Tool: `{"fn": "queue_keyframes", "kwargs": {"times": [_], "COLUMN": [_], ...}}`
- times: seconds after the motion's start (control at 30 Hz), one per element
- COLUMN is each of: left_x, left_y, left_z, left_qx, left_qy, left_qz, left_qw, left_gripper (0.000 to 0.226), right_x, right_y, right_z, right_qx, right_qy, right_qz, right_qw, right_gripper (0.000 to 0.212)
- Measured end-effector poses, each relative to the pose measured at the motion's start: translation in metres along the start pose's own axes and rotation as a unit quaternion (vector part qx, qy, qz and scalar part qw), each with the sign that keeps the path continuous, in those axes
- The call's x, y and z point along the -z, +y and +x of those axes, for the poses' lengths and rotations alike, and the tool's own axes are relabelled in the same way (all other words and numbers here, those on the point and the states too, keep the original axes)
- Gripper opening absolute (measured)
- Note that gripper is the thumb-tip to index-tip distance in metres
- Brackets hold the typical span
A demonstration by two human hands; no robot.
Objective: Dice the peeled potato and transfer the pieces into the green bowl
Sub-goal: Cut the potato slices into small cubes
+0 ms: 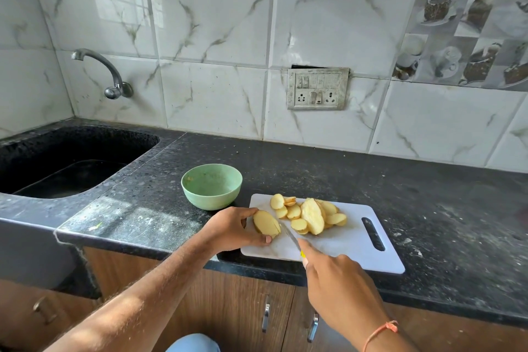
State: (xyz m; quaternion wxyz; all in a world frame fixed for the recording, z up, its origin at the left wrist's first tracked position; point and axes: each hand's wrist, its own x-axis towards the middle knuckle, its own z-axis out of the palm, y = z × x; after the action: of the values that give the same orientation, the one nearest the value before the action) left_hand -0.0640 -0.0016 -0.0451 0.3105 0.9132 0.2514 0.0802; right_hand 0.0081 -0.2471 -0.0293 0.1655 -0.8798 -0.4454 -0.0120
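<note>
A white cutting board (354,240) lies on the black counter near its front edge. My left hand (234,227) grips a peeled potato piece (265,223) at the board's left end. My right hand (334,274) holds a knife (290,237) with a yellow handle, and its blade rests against the right side of that piece. A pile of potato slices (310,214) and one larger half lie on the middle of the board. The green bowl (212,186) stands just behind and left of the board. It looks empty apart from small specks.
A black sink (71,163) is set into the counter (428,194) at the left, with a tap (111,77) on the tiled wall above it. A switch panel (317,88) sits on the wall behind the board. Cabinet doors with handles run below the counter.
</note>
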Motion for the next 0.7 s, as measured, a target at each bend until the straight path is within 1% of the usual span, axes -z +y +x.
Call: {"fn": "queue_keyframes", "kwargs": {"times": [0.13,0.2,0.3,0.37,0.43,0.53,0.6,0.7], "left_x": [0.0,-0.001,-0.003,-0.004,-0.005,-0.004,-0.004,-0.004], "left_y": [-0.003,-0.004,-0.008,-0.009,-0.01,-0.012,-0.013,-0.015], "left_z": [-0.004,-0.005,-0.005,-0.004,-0.003,-0.001,0.001,0.004], "left_qx": [0.0,-0.003,-0.017,-0.02,-0.018,-0.011,-0.008,-0.007], "left_qy": [0.015,0.024,0.038,0.039,0.039,0.037,0.035,0.028], "left_qz": [0.001,-0.001,0.002,0.001,0.002,0.0,0.0,0.0], "left_qw": [1.0,1.0,0.999,0.999,0.999,0.999,0.999,1.0], "left_gripper": [0.088,0.084,0.063,0.059,0.061,0.069,0.077,0.08], "right_x": [0.0,-0.003,-0.009,-0.012,-0.013,-0.014,-0.013,-0.012], "right_y": [-0.006,-0.014,-0.024,-0.029,-0.033,-0.04,-0.043,-0.045], "right_z": [0.018,0.031,0.048,0.056,0.062,0.067,0.071,0.078], "right_qx": [0.015,0.022,0.022,0.028,0.031,0.033,0.032,0.029], "right_qy": [0.052,0.062,0.052,0.05,0.045,0.035,0.019,-0.01], "right_qz": [0.003,-0.002,-0.005,-0.017,-0.028,-0.043,-0.048,-0.059], "right_qw": [0.999,0.998,0.998,0.998,0.998,0.998,0.998,0.998], "right_gripper": [0.051,0.048,0.043,0.042,0.041,0.037,0.032,0.028]}}
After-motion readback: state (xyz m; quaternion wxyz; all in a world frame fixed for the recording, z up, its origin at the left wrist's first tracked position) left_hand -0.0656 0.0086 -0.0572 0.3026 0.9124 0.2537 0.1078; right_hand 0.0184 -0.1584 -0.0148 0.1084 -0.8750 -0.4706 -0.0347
